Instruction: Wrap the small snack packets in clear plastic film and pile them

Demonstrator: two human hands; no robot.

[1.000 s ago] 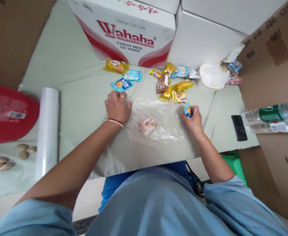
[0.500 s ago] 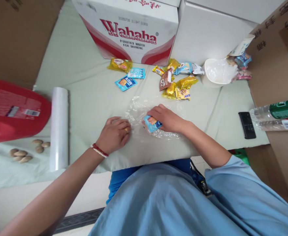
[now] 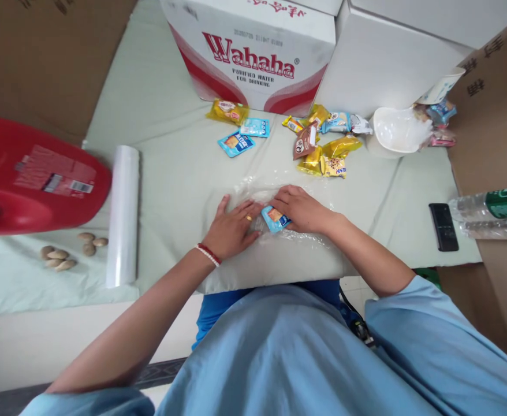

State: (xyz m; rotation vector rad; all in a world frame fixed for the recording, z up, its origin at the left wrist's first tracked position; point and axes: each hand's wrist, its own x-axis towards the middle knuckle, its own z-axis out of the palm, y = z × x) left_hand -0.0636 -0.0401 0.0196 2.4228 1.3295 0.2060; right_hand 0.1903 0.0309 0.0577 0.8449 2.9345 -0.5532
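A small blue snack packet (image 3: 275, 219) lies on a crumpled sheet of clear plastic film (image 3: 253, 184) near the table's front edge. My right hand (image 3: 302, 209) is closed over the packet's right side, fingers curled at its upper edge. Stretched out flat, my left hand (image 3: 234, 229) rests on the film's left part, its fingertips close to the packet; I cannot tell whether they touch it. Beyond the hands lie two more blue packets, one tilted (image 3: 236, 143) and one lighter (image 3: 254, 127), partly overlapping.
Yellow-wrapped snacks (image 3: 228, 112) and a brown packet (image 3: 304, 142) lie farther back, before a Wahaha carton (image 3: 257, 63). A white bowl (image 3: 392, 130), phone (image 3: 444, 227) and bottles (image 3: 491, 205) stand or lie right. Left are a film roll (image 3: 123, 216), walnuts (image 3: 58, 257) and red jug (image 3: 41, 173).
My left hand has moved right onto the film, its curled fingers now spread out. My right hand stays at the blue packet. The view has shifted slightly.
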